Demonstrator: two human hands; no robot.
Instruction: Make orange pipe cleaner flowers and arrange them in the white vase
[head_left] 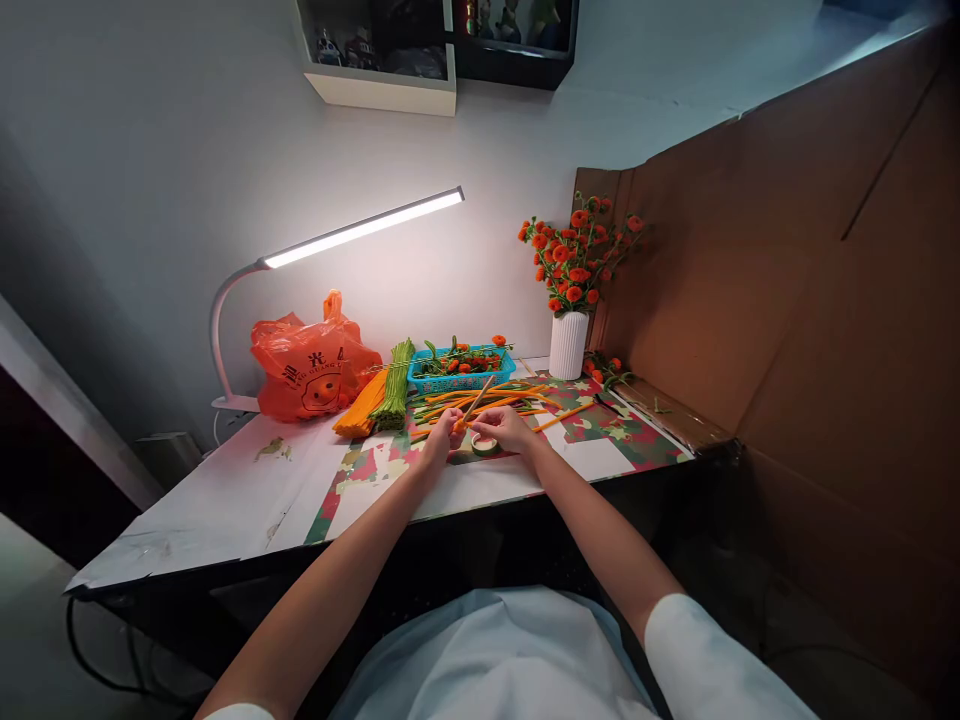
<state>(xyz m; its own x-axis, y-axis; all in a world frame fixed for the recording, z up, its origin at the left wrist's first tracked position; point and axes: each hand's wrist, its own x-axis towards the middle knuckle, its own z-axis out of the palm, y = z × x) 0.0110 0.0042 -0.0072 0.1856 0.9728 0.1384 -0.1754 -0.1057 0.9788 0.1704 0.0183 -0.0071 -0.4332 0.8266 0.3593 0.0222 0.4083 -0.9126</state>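
Note:
My left hand (447, 430) is closed around a thin, light-brown stick (478, 396) that slants up to the right. A bit of orange pipe cleaner (460, 426) shows at its fingertips. Close beside it, my right hand (507, 428) is closed in a pinch at the end of this orange piece; its fingertips are small and partly hidden. Just below, between the hands, a roll of tape (484, 446) lies on the table. Loose orange pipe cleaners (517, 396), with some green ones, are spread behind both hands.
Orange (361, 408) and green (394, 385) pipe-cleaner bundles lie left of a blue basket (461, 382) of flowers. Behind stand an orange plastic bag (315, 365), a lit lamp (367, 228) and a white vase (569, 345) of orange flowers. A cardboard wall (780, 250) borders the right.

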